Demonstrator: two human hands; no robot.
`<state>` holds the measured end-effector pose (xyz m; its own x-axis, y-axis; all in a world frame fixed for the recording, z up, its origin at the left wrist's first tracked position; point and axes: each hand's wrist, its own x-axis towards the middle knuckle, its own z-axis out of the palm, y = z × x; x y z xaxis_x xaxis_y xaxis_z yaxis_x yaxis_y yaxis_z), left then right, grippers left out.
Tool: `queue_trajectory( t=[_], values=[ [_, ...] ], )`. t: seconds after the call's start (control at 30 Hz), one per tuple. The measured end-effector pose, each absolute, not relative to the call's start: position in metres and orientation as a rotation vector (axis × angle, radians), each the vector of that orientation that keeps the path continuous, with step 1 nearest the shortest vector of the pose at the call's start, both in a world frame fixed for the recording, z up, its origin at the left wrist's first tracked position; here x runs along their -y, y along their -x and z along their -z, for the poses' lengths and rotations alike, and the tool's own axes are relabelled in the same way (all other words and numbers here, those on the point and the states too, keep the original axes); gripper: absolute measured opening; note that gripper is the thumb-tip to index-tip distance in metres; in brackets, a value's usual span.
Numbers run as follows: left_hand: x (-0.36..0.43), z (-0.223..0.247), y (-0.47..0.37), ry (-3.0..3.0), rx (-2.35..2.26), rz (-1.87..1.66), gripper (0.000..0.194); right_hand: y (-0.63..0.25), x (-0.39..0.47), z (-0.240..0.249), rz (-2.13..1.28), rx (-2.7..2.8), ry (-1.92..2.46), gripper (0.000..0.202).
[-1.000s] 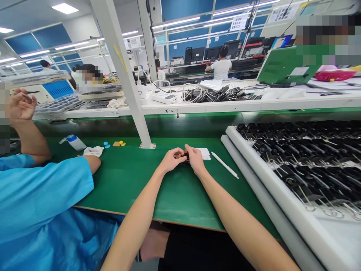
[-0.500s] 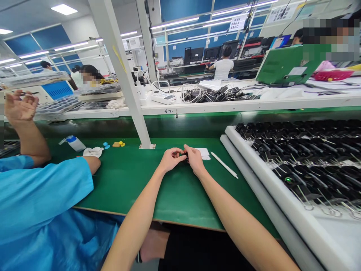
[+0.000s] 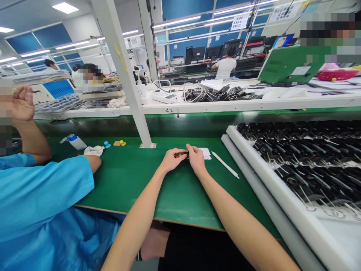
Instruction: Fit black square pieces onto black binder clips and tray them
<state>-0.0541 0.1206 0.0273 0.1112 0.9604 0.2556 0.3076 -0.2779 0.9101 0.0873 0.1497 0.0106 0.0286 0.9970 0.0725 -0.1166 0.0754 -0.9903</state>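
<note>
Above the green mat [image 3: 180, 203], my left hand [image 3: 172, 159] and my right hand [image 3: 196, 161] meet with bent fingers. Between the fingertips is a small black part [image 3: 187, 154], mostly covered, so its kind cannot be made out. Both hands are closed around it, the right from its right side and the left with thumb and forefinger pinched at its left. Some white paper pieces [image 3: 205, 153] lie just beyond my right hand. To the right of them is a white pen-like stick [image 3: 225, 165].
A white foam tray [image 3: 262, 169] of black parts with wire-handled clips stands at the right. A white post [image 3: 135, 94] rises from the bench. A co-worker's blue sleeve [image 3: 50, 192] reaches in at left, near a blue-capped bottle [image 3: 77, 142]. Black clips [image 3: 225, 93] lie on the shelf.
My left fingers have straightened and closed in over the black part, which now shows less. A green light seen in the tray earlier no longer shows. The co-worker's raised hand has shifted slightly.
</note>
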Motion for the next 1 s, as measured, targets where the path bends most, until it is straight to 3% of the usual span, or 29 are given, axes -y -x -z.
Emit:
queue_trajectory(
  t=[1.0],
  values=[
    [-0.1180, -0.0361, 0.0545, -1.601, -1.192, -1.221, 0.035, -0.0882, -0.1478, -0.0139, -1.112, 1.165, 1.161, 0.052]
  ],
)
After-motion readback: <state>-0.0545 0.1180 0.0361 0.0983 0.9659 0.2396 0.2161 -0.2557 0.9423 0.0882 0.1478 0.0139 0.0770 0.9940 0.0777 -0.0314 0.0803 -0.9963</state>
